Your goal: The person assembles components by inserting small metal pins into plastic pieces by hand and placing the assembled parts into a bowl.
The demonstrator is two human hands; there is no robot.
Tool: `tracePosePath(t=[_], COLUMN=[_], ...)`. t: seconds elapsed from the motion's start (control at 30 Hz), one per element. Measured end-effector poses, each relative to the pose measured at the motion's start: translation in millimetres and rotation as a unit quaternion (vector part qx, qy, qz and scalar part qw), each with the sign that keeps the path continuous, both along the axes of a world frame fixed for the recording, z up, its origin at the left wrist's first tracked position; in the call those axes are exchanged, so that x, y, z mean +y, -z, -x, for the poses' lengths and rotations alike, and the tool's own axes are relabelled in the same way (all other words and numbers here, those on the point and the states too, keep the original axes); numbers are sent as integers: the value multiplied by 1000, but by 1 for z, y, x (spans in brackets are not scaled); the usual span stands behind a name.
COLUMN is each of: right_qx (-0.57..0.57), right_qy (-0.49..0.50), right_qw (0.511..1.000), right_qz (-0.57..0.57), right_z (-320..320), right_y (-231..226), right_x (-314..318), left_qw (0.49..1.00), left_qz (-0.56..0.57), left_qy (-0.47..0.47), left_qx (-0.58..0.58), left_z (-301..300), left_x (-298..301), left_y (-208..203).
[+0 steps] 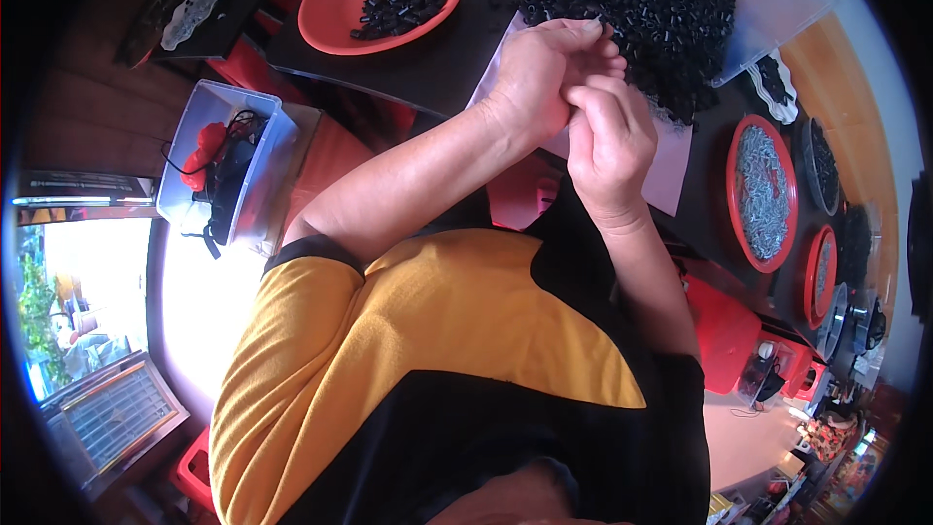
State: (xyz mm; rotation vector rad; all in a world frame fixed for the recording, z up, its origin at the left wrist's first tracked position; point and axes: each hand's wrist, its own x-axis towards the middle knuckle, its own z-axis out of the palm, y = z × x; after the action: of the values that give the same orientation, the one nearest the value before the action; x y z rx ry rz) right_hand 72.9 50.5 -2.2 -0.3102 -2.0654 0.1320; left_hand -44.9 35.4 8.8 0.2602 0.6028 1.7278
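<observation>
My left hand (536, 70) and my right hand (612, 141) meet at the near edge of a heap of small black tube-like pieces (632, 10). The left hand is turned partly palm up with its fingers curled. Right beside that palm, the right hand's fingers are bent and pressed together. Whatever either hand holds, if anything, is hidden by the fingers. The heap spills from a clear plastic bin (768, 5) lying at the far right. Under the hands and the heap is a pale pink sheet (671, 167) on the dark table (437, 83).
A red plate (321, 10) with more black pieces stands far left. To the right are a red bowl (736, 141) of small silvery metal parts and a smaller red bowl (810, 301). A clear box (277, 151) holding cables and a red object is at the left.
</observation>
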Motion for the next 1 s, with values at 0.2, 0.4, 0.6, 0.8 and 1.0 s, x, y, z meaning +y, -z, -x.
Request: tracePosePath(t=[0.2, 0.4, 0.6, 0.8, 1.0], right_qx=[45, 3, -18, -50, -79], right_qy=[-19, -79, -118, -162, -169], right_qw=[987, 952, 910, 858, 878], right_qz=[155, 296, 397, 485, 440], right_z=[-15, -27, -26, -30, -25], right_y=[-20, -19, -16, -27, -26], right_x=[18, 38, 40, 52, 49], left_qw=[973, 939, 912, 903, 910], left_qz=[13, 32, 25, 14, 4], left_qy=[-4, 34, 37, 46, 40], left_qx=[231, 342, 408, 426, 413], left_z=[6, 8, 10, 9, 7], left_x=[-21, -32, -35, -36, -38], left_y=[13, 16, 19, 20, 18])
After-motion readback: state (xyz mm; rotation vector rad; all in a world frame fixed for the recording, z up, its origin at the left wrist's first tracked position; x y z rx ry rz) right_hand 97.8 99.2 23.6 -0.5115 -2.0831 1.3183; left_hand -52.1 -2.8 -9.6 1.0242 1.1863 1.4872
